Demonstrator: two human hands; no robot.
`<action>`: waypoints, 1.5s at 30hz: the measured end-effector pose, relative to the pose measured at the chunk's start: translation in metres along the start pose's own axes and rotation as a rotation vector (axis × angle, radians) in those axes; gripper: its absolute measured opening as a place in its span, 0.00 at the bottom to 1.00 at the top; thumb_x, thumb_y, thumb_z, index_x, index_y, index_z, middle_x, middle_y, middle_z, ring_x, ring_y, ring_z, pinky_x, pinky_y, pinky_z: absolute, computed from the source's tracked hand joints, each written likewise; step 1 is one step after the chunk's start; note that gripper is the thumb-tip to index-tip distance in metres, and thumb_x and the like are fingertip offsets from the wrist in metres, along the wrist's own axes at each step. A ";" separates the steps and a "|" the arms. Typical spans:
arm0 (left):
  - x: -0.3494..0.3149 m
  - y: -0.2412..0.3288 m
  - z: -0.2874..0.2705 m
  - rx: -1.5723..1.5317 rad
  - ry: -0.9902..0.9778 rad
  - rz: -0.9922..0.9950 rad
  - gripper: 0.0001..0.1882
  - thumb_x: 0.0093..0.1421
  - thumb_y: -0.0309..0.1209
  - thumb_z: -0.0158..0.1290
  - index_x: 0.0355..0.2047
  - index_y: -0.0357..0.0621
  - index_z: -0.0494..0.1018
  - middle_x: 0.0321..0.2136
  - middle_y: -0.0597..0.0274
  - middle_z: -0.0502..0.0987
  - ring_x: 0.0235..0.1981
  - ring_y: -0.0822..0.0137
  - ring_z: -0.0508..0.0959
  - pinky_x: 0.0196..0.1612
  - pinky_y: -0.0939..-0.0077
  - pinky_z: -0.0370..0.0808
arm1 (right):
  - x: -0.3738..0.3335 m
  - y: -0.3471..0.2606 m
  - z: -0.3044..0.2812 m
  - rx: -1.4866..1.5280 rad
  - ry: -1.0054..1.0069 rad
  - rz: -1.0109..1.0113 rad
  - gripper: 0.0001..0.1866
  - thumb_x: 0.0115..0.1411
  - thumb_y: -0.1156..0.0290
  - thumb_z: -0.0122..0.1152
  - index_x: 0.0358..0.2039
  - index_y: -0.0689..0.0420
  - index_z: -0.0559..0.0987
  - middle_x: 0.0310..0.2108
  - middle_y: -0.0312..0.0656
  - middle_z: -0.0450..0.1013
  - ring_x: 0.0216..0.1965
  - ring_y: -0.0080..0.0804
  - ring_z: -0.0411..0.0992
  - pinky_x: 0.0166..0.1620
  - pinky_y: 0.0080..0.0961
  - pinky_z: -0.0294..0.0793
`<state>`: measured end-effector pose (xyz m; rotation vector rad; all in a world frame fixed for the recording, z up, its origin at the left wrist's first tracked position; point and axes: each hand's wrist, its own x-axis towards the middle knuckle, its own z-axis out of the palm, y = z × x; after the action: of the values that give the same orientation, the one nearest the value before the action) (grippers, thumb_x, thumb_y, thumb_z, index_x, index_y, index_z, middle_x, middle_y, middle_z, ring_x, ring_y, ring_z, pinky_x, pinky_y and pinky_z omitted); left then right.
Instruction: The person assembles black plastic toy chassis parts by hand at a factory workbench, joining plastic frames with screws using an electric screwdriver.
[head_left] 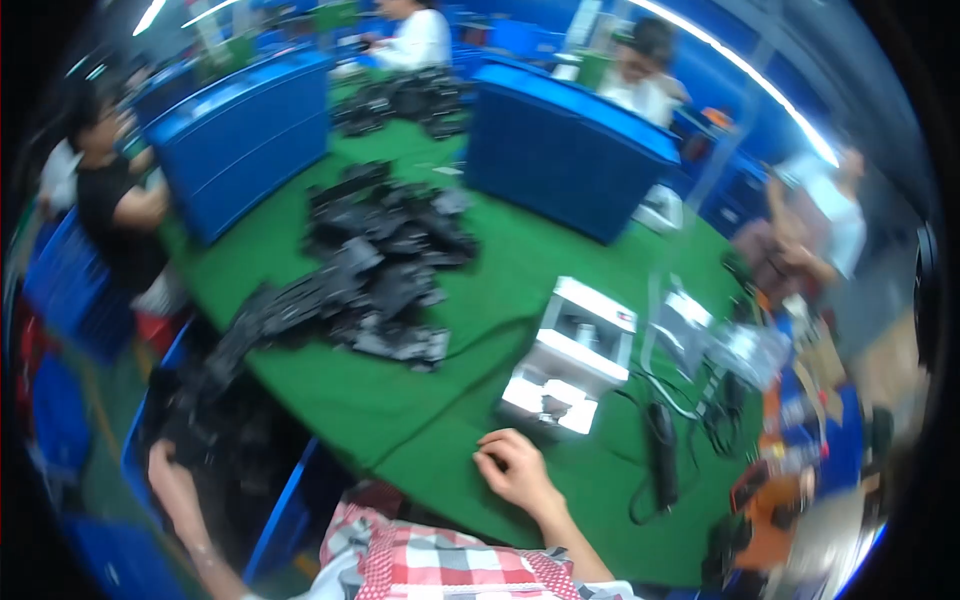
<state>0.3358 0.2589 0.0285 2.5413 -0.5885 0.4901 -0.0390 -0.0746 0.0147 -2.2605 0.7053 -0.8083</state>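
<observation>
My right hand point(517, 474) rests at the green table's near part, its fingers curled toward the thumb, and nothing shows in its grip. Just beyond it stands a white box-shaped device point(580, 345) with a lit opening, where a small dark part point(553, 405) lies in the glare. At the lower left my left hand point(174, 484) reaches down by a blue bin point(282, 505) that holds dark parts point(225, 435). Motion blurs its fingers, so its grip is unclear. A big heap of black plastic parts point(375, 265) spreads across the table and trails over its left edge toward the bin.
Two large blue bins point(570, 140) point(245, 140) stand on the green tabletop point(440, 410). A black cylindrical tool point(662, 455) with cables and clear plastic bags point(745, 350) lie right of the device. Several people sit around the table. Orange and dark items crowd the right side.
</observation>
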 end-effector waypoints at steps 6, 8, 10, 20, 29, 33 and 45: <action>0.055 0.115 -0.077 -0.110 0.209 0.213 0.18 0.46 0.10 0.39 0.37 0.32 0.71 0.36 0.47 0.75 0.40 0.50 0.75 0.45 0.65 0.70 | -0.008 0.004 0.004 -0.051 -0.001 0.040 0.04 0.47 0.78 0.63 0.24 0.62 0.76 0.31 0.45 0.72 0.31 0.38 0.72 0.30 0.27 0.73; 0.085 0.154 -0.084 -0.091 0.322 0.398 0.19 0.43 0.10 0.39 0.35 0.33 0.72 0.41 0.48 0.75 0.45 0.51 0.75 0.48 0.66 0.71 | -0.006 -0.005 0.003 -0.021 -0.036 0.065 0.04 0.48 0.78 0.62 0.24 0.62 0.75 0.32 0.44 0.72 0.29 0.36 0.72 0.27 0.24 0.73; 0.117 0.187 -0.072 -0.215 0.397 0.517 0.17 0.45 0.11 0.40 0.33 0.35 0.73 0.41 0.49 0.75 0.44 0.51 0.75 0.48 0.66 0.71 | -0.008 -0.005 0.005 -0.038 -0.022 0.079 0.04 0.48 0.79 0.62 0.25 0.62 0.75 0.33 0.44 0.72 0.28 0.34 0.72 0.24 0.21 0.72; 0.089 0.229 0.076 -0.787 0.155 0.447 0.12 0.54 0.34 0.56 0.38 0.44 0.77 0.35 0.56 0.79 0.24 0.61 0.78 0.27 0.74 0.75 | -0.006 0.004 0.011 0.044 -0.008 0.098 0.02 0.52 0.80 0.59 0.24 0.63 0.75 0.30 0.40 0.72 0.22 0.19 0.65 0.23 0.14 0.64; 0.063 0.110 0.143 -0.641 -0.115 -0.198 0.40 0.62 0.50 0.43 0.58 0.23 0.49 0.61 0.29 0.43 0.65 0.45 0.46 0.65 0.64 0.47 | -0.001 0.012 0.018 0.021 -0.027 0.083 0.04 0.53 0.80 0.58 0.23 0.62 0.73 0.29 0.38 0.69 0.25 0.22 0.64 0.23 0.15 0.60; 0.086 0.127 0.141 -0.796 -0.408 0.048 0.35 0.64 0.51 0.39 0.62 0.38 0.51 0.62 0.40 0.49 0.64 0.53 0.51 0.65 0.69 0.48 | -0.001 0.012 0.023 0.018 -0.024 0.117 0.04 0.53 0.80 0.57 0.23 0.62 0.72 0.28 0.38 0.69 0.25 0.22 0.64 0.23 0.15 0.59; 0.037 -0.152 0.147 0.680 -0.299 -0.054 0.52 0.42 0.22 0.58 0.64 0.69 0.47 0.65 0.53 0.47 0.63 0.47 0.54 0.58 0.38 0.53 | 0.003 0.005 0.025 -0.064 0.054 0.129 0.05 0.52 0.80 0.57 0.22 0.61 0.72 0.27 0.39 0.69 0.22 0.22 0.63 0.20 0.16 0.56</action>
<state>0.4744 0.2907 -0.1326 3.3076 -0.5124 0.3263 -0.0209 -0.0700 -0.0029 -2.2306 0.9038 -0.7978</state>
